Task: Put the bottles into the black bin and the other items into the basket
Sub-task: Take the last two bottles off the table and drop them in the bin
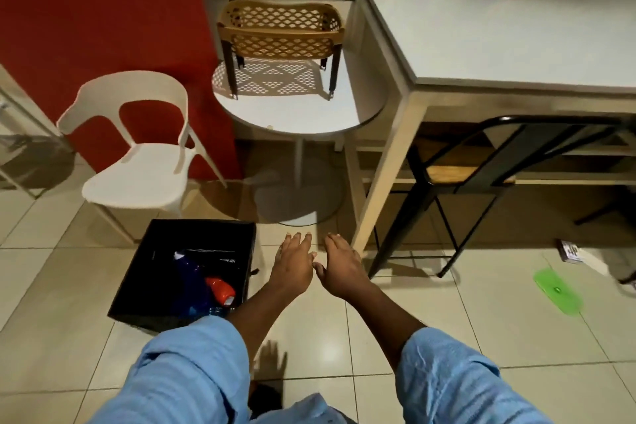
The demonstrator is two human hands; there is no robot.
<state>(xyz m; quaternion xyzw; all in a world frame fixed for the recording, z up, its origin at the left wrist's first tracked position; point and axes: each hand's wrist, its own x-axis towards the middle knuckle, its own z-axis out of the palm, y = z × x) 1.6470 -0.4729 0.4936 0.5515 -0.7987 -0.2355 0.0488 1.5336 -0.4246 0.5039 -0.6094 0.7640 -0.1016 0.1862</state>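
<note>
Floor (69,337): tiles under black bin (151,262).
Bottles (187,280): inside, partly behind sleeve (186,365).
Left hand (292,267), right hand (344,268): beside bin, straight-fingered, empty.

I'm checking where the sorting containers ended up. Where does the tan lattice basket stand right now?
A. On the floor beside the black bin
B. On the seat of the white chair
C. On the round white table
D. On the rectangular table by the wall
C: the basket stands on its dark legs on the round white table, casting its lattice shadow on the tabletop.
</note>
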